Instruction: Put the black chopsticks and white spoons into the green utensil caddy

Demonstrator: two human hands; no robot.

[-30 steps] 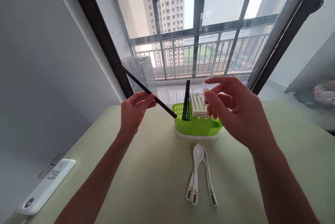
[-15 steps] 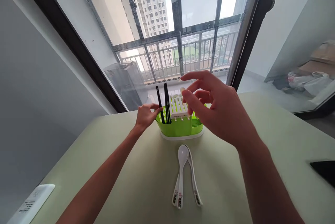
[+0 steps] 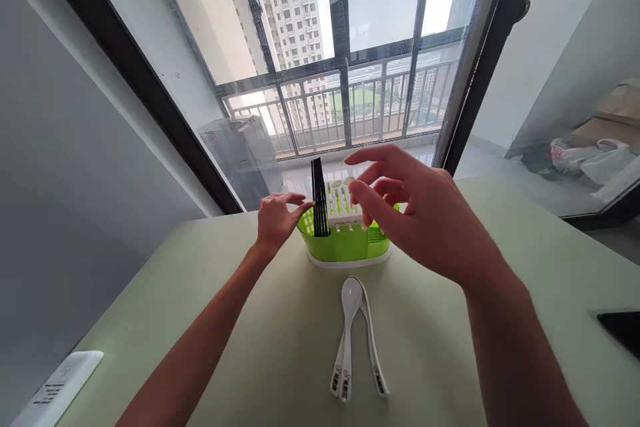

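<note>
A green utensil caddy (image 3: pixel 345 247) with a white base stands on the table. Black chopsticks (image 3: pixel 320 197) lean upright in a bunch in its left side. Beside them my left hand (image 3: pixel 280 220) is open, thumb tip at the leftmost chopstick and index finger apart from it. My right hand (image 3: pixel 400 197) hovers above the caddy's right part with fingers curved and apart, holding nothing I can see. It hides some of the white slotted rack (image 3: pixel 344 204). Several white spoons (image 3: pixel 352 294) lie together on the table in front of the caddy.
The pale green table (image 3: pixel 425 347) extends to both sides. A white object with dark print (image 3: pixel 70 380) lies at the left edge, a black object (image 3: pixel 620 330) at the right edge. Behind stands a glass window (image 3: pixel 380 7); bags (image 3: pixel 605 160) are on the far right.
The chopsticks that stood apart at my left hand have moved right against the others, making one bunch. My left hand's fingers have parted from them. My right hand has hardly moved.
</note>
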